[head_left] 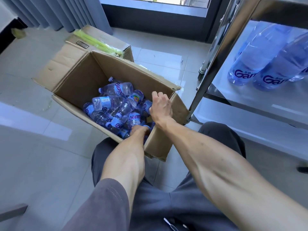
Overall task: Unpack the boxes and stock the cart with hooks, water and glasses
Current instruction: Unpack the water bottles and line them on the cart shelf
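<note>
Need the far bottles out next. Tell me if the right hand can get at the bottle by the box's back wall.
Probably yes. The box is open on top, nothing covers that bottle, and the right hand is already inside, gripping another bottle nearer.

Open cardboard box [80,84] left of cart [215,52], small water bottles [115,104] jumbled inside; two upright bottles [260,64] on cart shelf.

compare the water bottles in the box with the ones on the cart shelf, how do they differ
The bottles in the box are small and lie jumbled on their sides; the bottles on the cart shelf are much larger and stand side by side. Both hands reach into the box; nobody touches the shelf ones. Both kinds are clear bluish plastic with the same purple lettering.
</note>
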Tool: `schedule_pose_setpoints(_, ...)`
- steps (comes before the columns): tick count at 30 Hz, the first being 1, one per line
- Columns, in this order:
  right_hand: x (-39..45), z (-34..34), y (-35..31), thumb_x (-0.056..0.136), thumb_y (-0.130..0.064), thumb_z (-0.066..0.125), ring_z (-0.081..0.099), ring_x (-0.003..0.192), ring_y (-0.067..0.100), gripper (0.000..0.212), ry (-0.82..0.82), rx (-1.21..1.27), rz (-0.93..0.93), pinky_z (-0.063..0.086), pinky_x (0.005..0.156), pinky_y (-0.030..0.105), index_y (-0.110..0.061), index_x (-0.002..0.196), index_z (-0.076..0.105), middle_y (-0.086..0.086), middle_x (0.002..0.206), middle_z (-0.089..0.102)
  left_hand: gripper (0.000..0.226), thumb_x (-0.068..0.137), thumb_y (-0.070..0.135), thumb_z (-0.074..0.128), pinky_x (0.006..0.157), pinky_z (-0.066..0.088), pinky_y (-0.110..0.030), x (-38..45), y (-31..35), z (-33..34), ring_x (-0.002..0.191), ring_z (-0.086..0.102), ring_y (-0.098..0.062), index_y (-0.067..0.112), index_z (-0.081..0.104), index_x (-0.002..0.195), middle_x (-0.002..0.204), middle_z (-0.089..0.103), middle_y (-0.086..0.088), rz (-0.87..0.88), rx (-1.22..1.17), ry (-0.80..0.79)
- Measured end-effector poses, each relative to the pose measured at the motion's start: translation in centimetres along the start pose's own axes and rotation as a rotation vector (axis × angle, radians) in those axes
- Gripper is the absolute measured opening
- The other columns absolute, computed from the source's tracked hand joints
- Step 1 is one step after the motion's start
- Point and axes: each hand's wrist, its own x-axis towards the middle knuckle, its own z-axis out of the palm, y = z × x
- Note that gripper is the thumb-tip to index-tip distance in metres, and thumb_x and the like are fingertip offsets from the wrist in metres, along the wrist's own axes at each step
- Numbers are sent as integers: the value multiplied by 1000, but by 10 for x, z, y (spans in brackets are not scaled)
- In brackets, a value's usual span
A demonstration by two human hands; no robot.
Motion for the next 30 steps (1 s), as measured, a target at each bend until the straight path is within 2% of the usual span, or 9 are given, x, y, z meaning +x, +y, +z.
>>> schedule_pose_setpoints(3,2,-3,0,77,1,47,55,90,31,28,20,45,3,44,75,37,-8,102,57,13,99,60,82,69,36,79,102,47,-41,-20,4,-19,121,54,-34,5,41,136,129,57,-16,4,-40,113)
schedule_pose_setpoints(6,-3,-11,5,77,-2,47,57,88,32,35,37,159,21,44,74,37,-6,109,60,14,96,62,83,70,46,76,101,46,-40,-37,2,-33,120,54,-35,4,44,135,129,57,-16,-24,-176,194)
schedule_pose_setpoints(9,-4,-27,3,80,-5,50,62,88,28,37,75,439,222,45,78,31,-9,115,64,10,91,69,77,69,47,74,94,47,-36,-49,7,-43,115,58,-34,6,50,130,128,59,-17,-6,-387,252)
schedule_pose_setpoints(11,-1,-42,-2,83,-7,53,63,94,26,32,66,697,410,46,91,33,-11,112,65,6,90,70,77,67,50,74,93,47,-38,-57,15,-50,112,58,-35,8,50,128,127,60,-16,68,-485,286)
schedule_pose_setpoints(14,-4,-59,-3,84,-7,53,67,95,24,30,41,898,503,51,93,38,-10,110,65,8,95,72,80,70,59,68,97,46,-43,-69,29,-58,113,57,-35,9,50,130,127,60,-14,143,-646,351)
schedule_pose_setpoints(18,-16,-78,2,87,-6,53,70,90,25,22,89,987,498,55,89,40,-11,104,65,11,95,73,65,62,58,66,75,48,-37,-101,47,-64,84,58,-25,12,60,108,105,63,-6,286,-946,363)
schedule_pose_setpoints(21,-21,-98,8,88,-11,57,70,91,23,16,113,999,461,55,84,34,-15,102,64,8,95,73,56,58,51,68,68,52,-35,-122,48,-61,84,63,-25,12,64,98,96,67,-5,384,-1155,312)
schedule_pose_setpoints(25,-28,-125,18,87,-16,61,70,89,25,23,128,1016,437,56,83,38,-10,109,66,11,97,72,33,61,38,71,54,47,-30,-150,38,-48,63,59,-18,13,64,80,75,62,0,488,-1370,211)
schedule_pose_setpoints(30,-39,-149,30,88,-32,65,68,98,25,41,49,1079,455,54,91,43,-10,123,59,14,113,67,20,77,32,65,52,40,-24,-186,14,-15,67,57,-18,17,66,90,81,63,-3,487,-1461,-9)
